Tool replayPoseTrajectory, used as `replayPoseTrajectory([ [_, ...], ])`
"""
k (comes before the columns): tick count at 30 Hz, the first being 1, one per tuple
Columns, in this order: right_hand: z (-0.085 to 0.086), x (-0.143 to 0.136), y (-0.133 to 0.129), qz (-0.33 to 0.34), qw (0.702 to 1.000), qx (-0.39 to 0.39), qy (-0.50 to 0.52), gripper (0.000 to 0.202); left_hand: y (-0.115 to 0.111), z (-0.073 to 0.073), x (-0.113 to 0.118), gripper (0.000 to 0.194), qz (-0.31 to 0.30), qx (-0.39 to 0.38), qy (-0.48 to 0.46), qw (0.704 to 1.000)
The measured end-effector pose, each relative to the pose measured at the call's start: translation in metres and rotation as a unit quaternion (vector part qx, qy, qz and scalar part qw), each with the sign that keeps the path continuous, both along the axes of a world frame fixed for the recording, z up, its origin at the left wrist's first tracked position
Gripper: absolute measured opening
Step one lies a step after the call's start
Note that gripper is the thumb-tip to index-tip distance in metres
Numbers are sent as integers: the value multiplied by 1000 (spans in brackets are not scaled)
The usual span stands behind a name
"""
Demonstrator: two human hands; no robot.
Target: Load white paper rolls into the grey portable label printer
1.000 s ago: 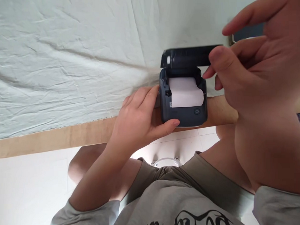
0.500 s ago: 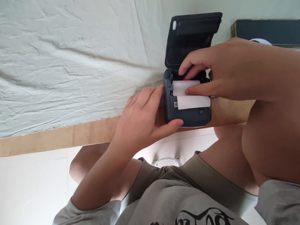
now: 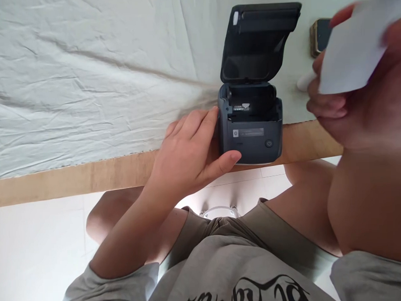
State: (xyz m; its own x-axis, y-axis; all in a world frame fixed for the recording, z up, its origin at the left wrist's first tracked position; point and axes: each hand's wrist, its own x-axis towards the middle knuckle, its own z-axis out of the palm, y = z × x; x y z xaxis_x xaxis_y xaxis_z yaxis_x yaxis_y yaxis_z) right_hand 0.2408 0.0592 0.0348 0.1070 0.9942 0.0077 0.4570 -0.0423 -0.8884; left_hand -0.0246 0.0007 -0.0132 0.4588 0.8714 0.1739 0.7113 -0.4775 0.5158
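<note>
So we've got our boxy dark blue-grey plastic printer (image 3: 253, 153) sitting right at the near edge of the worktop (image 3: 73, 174), on the bare wooden strip where the wrinkled pale green cloth (image 3: 102, 83) stops. Its black plastic lid (image 3: 250, 63) is flipped all the way up on the far side, so we're looking straight into the paper bay. There's a round power button (image 3: 268, 143) near its front right.

Our left hand (image 3: 182, 149) is propped against the printer's left side, fingers lying close together, with the thumb spread away onto the front left corner. Our right hand (image 3: 366, 107) is up over the worktop's right side, well apart from the printer, fingers curled around a piece of curved white paper (image 3: 351, 57). It's pretty blurry there, so we can't swear to every finger. Partly hidden behind that hand is a dark flat rectangular object (image 3: 322, 34) with a brownish rim, toward the far right corner.
</note>
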Motion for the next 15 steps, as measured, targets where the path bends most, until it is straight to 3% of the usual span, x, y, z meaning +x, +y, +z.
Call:
replayPoseTrajectory([
  [2,-13,2,-11,-45,997,9,61,44,0,0,0,108,5,-2,-1,1000],
  [5,-32,12,-23,-17,993,80,-85,44,-1,1,1,111,8,-7,-3,1000],
  [7,-41,20,-24,23,969,136,-203,52,0,1,2,115,9,-6,0,1000],
  [9,-47,26,-21,46,948,177,-259,56,0,3,3,115,10,-10,6,1000],
  [15,-56,24,-15,61,952,137,-268,42,0,4,2,101,8,-14,11,1000],
])
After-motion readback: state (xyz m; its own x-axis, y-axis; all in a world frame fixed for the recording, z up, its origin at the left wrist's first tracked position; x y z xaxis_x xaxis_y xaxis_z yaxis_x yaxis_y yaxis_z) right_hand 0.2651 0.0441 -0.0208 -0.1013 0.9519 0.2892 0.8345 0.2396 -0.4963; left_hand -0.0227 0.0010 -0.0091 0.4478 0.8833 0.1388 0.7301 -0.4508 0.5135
